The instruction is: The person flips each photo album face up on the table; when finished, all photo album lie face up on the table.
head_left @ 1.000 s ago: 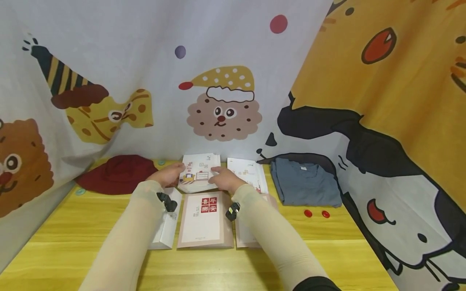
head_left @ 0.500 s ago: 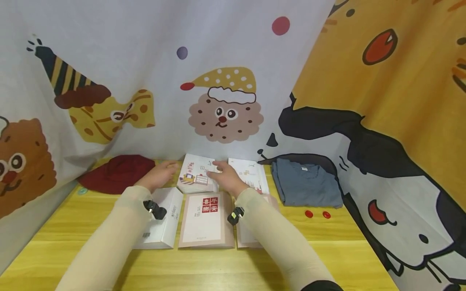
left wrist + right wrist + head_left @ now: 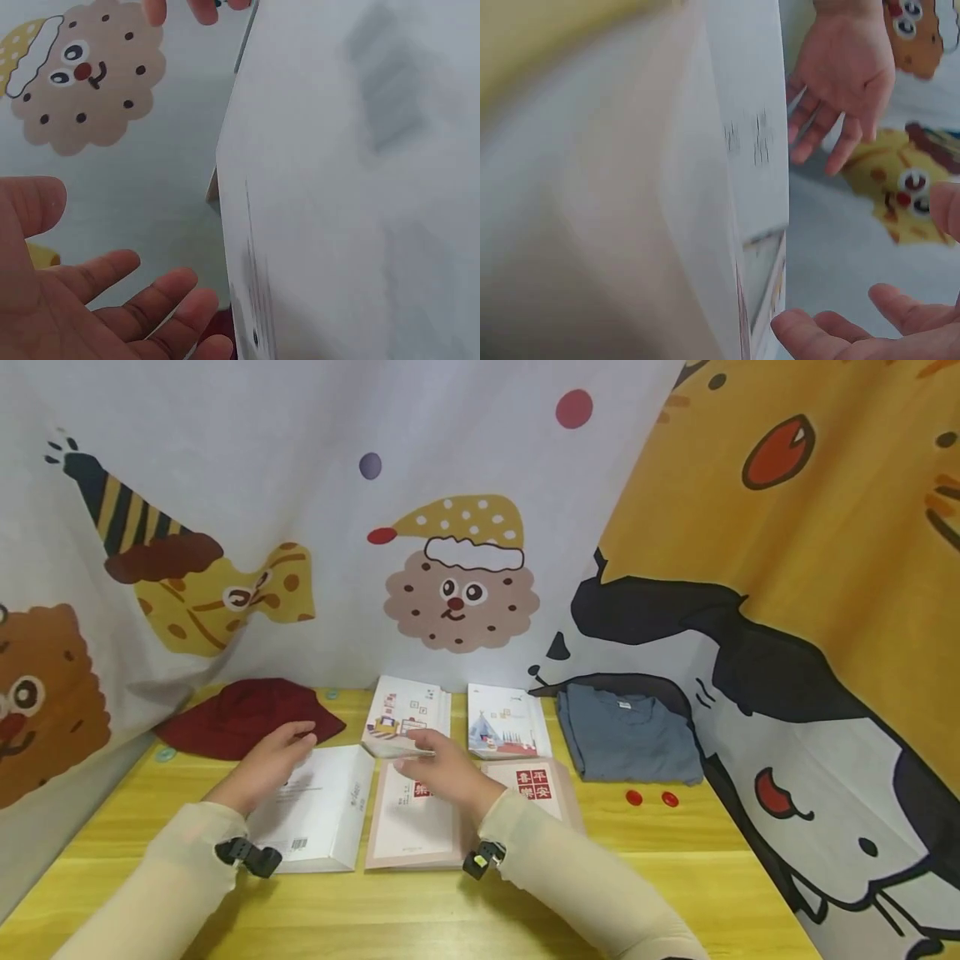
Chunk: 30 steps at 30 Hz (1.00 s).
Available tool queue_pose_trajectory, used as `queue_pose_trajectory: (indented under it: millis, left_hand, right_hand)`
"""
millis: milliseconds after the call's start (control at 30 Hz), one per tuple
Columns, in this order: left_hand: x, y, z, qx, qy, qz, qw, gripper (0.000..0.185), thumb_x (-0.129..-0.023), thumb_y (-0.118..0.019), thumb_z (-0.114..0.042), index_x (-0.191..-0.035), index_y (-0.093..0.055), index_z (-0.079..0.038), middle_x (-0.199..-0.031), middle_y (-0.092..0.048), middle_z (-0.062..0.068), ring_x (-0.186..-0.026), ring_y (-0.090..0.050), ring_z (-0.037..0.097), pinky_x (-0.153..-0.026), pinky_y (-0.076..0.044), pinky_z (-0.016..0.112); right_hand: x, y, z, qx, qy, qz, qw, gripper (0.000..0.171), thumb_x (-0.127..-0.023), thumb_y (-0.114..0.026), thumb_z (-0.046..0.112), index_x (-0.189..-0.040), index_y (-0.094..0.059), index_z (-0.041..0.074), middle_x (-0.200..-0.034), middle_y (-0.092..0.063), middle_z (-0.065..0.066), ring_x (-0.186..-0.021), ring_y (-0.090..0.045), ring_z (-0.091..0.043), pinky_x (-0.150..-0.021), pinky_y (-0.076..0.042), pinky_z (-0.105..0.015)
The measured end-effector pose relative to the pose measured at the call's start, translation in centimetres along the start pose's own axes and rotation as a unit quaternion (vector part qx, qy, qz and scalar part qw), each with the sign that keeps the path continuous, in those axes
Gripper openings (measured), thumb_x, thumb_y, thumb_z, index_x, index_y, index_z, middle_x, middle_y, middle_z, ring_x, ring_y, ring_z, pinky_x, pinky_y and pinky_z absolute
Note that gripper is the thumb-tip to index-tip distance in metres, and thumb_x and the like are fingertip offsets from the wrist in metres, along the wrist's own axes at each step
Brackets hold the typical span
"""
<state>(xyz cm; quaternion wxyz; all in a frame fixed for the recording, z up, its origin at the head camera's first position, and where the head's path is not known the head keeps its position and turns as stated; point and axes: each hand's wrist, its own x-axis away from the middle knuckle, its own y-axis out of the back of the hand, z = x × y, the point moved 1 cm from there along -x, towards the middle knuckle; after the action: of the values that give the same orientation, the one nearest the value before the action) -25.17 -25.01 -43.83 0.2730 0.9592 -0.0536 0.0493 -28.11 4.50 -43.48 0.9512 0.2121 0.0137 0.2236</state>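
Both hands hover just above the books on the yellow desk (image 3: 675,860), neither holding anything. Left hand (image 3: 264,764): fingers loosely spread, grip apart, over the far edge of the white book (image 3: 318,814). Right hand (image 3: 442,770): fingers extended, grip apart, above the top of the pink-bordered book (image 3: 411,827), just beside the illustrated booklet (image 3: 407,714). Two more books lie right of these. Red hat (image 3: 240,717) at the far left, folded blue shirt (image 3: 626,735) at the right.
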Motion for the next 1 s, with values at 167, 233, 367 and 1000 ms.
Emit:
queue_pose_trajectory:
  millis: [167, 233, 367, 1000]
  left_hand:
    - [2.0, 0.9, 1.7, -0.012, -0.001, -0.012, 0.9999, 0.069, -0.115, -0.037, -0.043, -0.163, -0.025, 0.004, -0.158, -0.036, 0.036, -0.14, -0.041, 0.053, -0.111, -0.036, 0.072]
    - [2.7, 1.2, 2.3, -0.016, 0.005, -0.009, 0.9998, 0.068, -0.115, -0.037, -0.041, -0.163, -0.024, 0.006, -0.158, -0.035, 0.037, -0.14, -0.04, 0.053, -0.111, -0.036, 0.072]
    - [3.5, 1.6, 3.3, -0.014, 0.018, -0.001, 0.9997, 0.068, -0.115, -0.036, -0.04, -0.162, -0.022, 0.008, -0.157, -0.034, 0.038, -0.139, -0.04, 0.054, -0.11, -0.039, 0.07]
    - [5.7, 2.8, 5.6, 0.055, 0.103, 0.096, 0.9886, 0.071, -0.115, -0.042, -0.028, -0.165, -0.004, 0.006, -0.138, -0.052, 0.037, -0.101, -0.071, 0.034, -0.075, -0.061, 0.044]
  right_hand:
    - [1.7, -2.0, 0.3, -0.012, 0.014, 0.034, 0.999, 0.065, -0.098, -0.074, 0.035, -0.156, -0.051, 0.017, -0.158, -0.05, -0.018, -0.139, -0.056, -0.039, -0.107, -0.054, -0.049]
    - [2.2, -2.9, 0.4, -0.019, 0.014, 0.045, 0.999, 0.064, -0.098, -0.075, 0.034, -0.155, -0.052, 0.017, -0.158, -0.05, -0.019, -0.139, -0.056, -0.039, -0.106, -0.055, -0.048]
    - [2.9, -4.2, 0.5, -0.023, 0.009, 0.065, 0.998, 0.064, -0.097, -0.076, 0.034, -0.155, -0.052, 0.019, -0.158, -0.051, -0.014, -0.138, -0.057, -0.036, -0.104, -0.056, -0.043]
    - [4.1, -8.3, 1.4, -0.138, -0.027, 0.148, 0.979, 0.08, -0.095, -0.079, 0.015, -0.163, -0.037, 0.023, -0.171, -0.026, -0.019, -0.152, -0.039, -0.039, -0.114, -0.048, -0.037]
